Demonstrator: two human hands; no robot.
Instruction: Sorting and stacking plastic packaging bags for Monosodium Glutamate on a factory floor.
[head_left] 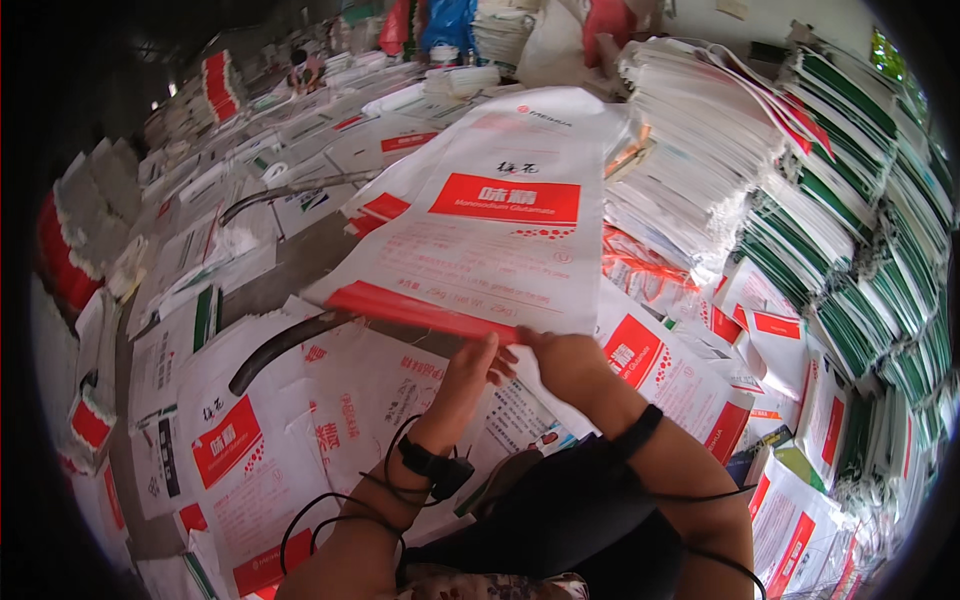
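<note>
A white woven sack [490,235] with a red panel and a red lower band is raised in front of me, slanting up and away. My right hand [572,372] is closed on its near edge, close to the lower right corner. Just left of it, my left hand [475,372] is at the red band, fingers partly spread and curved; the fingertips are at or just under the edge, and I see nothing gripped in them. Beneath both hands lie more flat printed sacks [385,385].
A dark curved rod or hose [275,352] lies left of the raised sack, with another [290,190] farther off. Tall piles of folded white sacks [690,150] and green-edged sacks [850,230] stand at the right. Cables [345,497] hang from my wrist bands. A person [303,72] is far back left.
</note>
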